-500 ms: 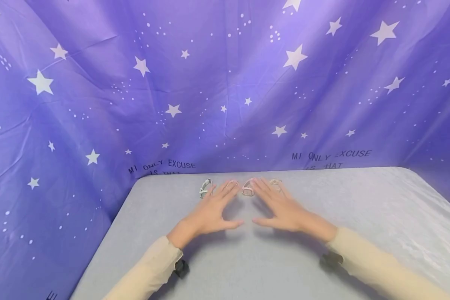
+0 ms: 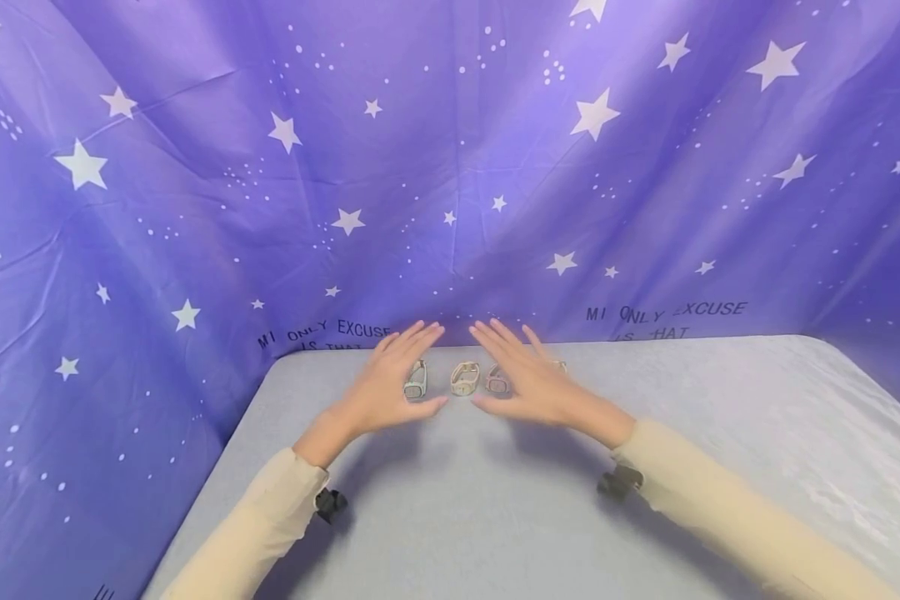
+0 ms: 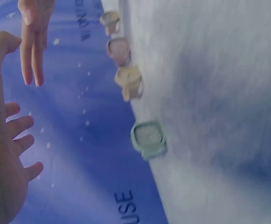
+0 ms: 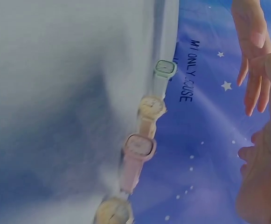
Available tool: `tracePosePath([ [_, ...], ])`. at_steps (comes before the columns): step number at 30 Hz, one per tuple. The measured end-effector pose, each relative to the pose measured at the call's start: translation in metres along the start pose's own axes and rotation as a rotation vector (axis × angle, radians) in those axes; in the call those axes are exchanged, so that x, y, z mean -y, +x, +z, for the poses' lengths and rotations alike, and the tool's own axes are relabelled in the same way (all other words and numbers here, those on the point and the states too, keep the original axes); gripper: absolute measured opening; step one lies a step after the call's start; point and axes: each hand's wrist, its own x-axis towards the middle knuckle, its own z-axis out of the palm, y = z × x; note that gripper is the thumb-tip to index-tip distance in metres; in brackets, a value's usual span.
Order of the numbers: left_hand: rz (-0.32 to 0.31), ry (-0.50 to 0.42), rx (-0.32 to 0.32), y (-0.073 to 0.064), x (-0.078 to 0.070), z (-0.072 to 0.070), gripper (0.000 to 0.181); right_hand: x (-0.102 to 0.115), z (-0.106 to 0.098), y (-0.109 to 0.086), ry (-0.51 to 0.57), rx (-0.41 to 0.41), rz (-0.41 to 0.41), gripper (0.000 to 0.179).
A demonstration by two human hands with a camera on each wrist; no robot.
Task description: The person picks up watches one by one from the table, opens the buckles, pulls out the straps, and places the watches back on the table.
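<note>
Several wristwatches stand in a row near the table's far edge. Leftmost is a mint green square-faced watch (image 2: 416,387), partly behind my left hand (image 2: 385,385). Beside it, in the gap between the hands, stands a cream round-faced watch (image 2: 465,381). A pink watch (image 2: 497,384) is partly covered by my right hand (image 2: 534,385). Another round, yellowish watch (image 4: 114,213) ends the row, largely hidden behind the right fingers in the head view. Both hands hover above the table with fingers extended and thumbs apart, holding nothing.
A grey cloth-covered table (image 2: 480,517) spreads under the arms. Behind its far edge hangs a purple curtain (image 2: 450,167) with white stars and printed letters. Small black devices sit at both wrists, including one on the left wrist (image 2: 331,505).
Both hands have moved forward and to the left, higher in the head view. The cream watch now shows fully between them. The watches have stayed in place.
</note>
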Motion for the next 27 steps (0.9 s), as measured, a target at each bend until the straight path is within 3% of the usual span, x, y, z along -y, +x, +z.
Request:
tracePosePath([
  [7, -0.065, 0.017, -0.017, 0.0, 0.028, -0.017, 0.095, 0.014, 0.006, 0.039, -0.002, -0.018, -0.026, 0.095],
  [11, -0.13, 0.043, 0.03, 0.0, 0.043, -0.019, 0.097, 0.015, 0.014, 0.057, -0.001, 0.003, -0.029, 0.095],
  [18, -0.201, 0.059, 0.112, -0.004, 0.068, -0.009, 0.096, 0.015, 0.033, 0.081, 0.001, 0.062, -0.026, 0.096],
  [27, -0.219, 0.071, 0.19, 0.0, 0.082, 0.005, 0.095, 0.006, 0.057, 0.098, -0.011, 0.128, 0.029, 0.098],
])
